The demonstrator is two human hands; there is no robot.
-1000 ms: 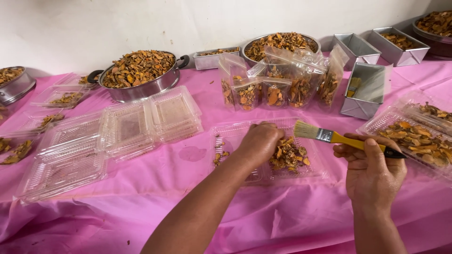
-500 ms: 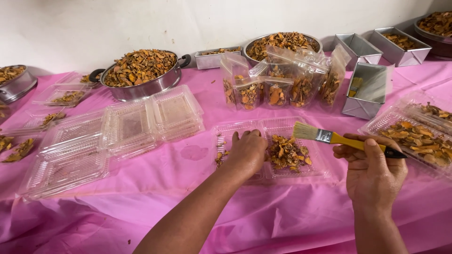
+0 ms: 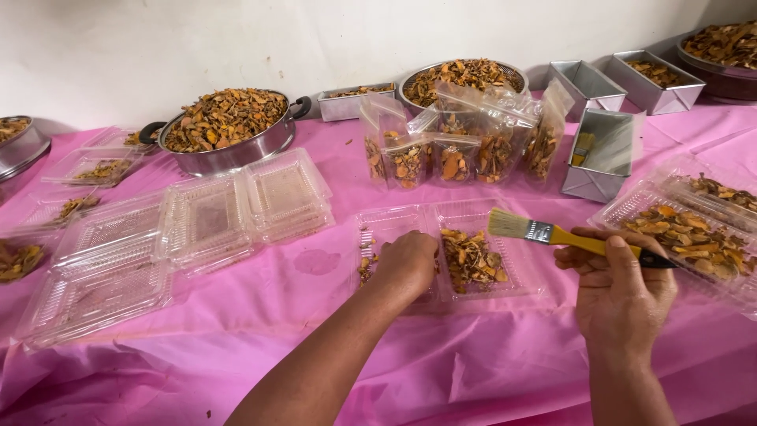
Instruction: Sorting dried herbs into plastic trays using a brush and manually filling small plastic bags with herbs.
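Observation:
An open clear plastic clamshell box (image 3: 505,217) lies on the pink tablecloth, its right half holding a heap of dried orange-brown slices (image 3: 471,259). My left hand (image 3: 408,263) rests fingers down on the box's left half, over a few loose slices. My right hand (image 3: 619,288) grips a yellow-handled paintbrush (image 3: 552,234), bristles pointing left and hovering above the box's right half.
Stacks of empty clear clamshells (image 3: 189,229) lie at left. A metal pot (image 3: 225,130) and a colander (image 3: 461,75) of slices stand at the back, with filled plastic pouches (image 3: 457,154), several metal tins (image 3: 599,154) and a filled tray (image 3: 694,237) at right.
My left hand slid from the heap of slices leftward onto the box's left half. The right hand keeps the brush almost still.

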